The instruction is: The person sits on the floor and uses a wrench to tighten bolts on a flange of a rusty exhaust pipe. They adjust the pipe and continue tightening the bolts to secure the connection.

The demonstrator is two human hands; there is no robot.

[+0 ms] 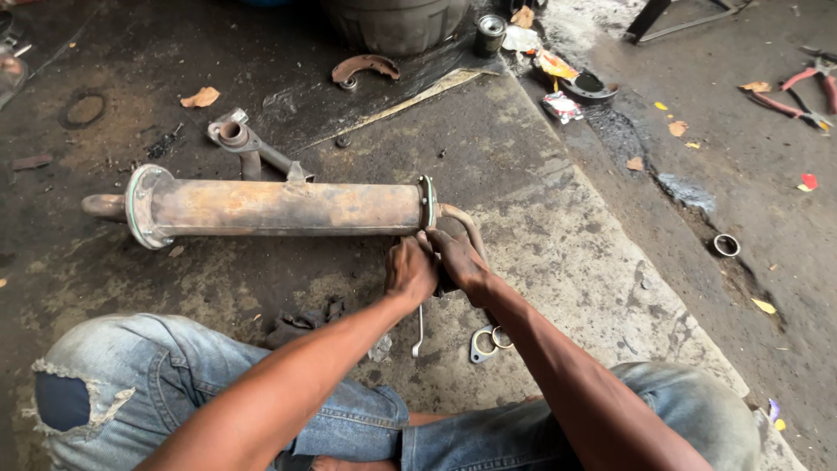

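Long rusty brown steel cylinder with flanged ends lies flat on the oily concrete floor, long axis running left-right across the view, just far of the knees. Thin pipe stubs stick out of both ends; the right one is a bent rusty outlet pipe curving near and right.

Both hands sit together at the cylinder's right end, just near of the right flange. Left hand and right hand touch each other, fingers curled closed around something at the flange/pipe joint. Can't tell exactly what each grips; probably the pipe or a fastener there. The hands are about equally close to the joint. The whole left length of the cylinder is untouched.

Nearer, between the legs: slim silver spanner lying near-far on the floor, and a small grey metal gasket plate with ring just right of it.

Far side: grey cast bracket with a tube socket, just beyond the cylinder. Red-handled pliers far right, well apart.
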